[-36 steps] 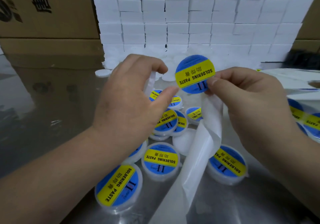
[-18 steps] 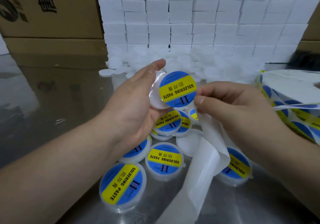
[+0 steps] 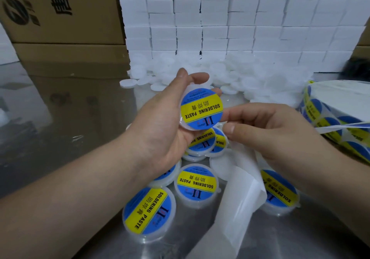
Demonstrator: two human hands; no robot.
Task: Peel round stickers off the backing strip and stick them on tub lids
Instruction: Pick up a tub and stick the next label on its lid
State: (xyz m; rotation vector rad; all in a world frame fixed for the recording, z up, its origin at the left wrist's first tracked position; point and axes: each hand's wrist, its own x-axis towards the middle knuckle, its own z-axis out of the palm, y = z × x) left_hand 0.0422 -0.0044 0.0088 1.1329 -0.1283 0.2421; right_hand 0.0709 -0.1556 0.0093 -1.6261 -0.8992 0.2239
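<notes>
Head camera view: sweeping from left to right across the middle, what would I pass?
Cardboard box → left hand → tub it holds, already labelled → right hand, gripping the backing strip → sticker roll.

Bright, cool, even light here, hardly a shadow anywhere, and the stacked white boxes at the back glow almost washed out. The steel table gives back a hazy mirror sheen. The cardboard boxes smear with blur at upper left, the wide lens bows the edges, and the sticker print stays crisp in the centre.
</notes>
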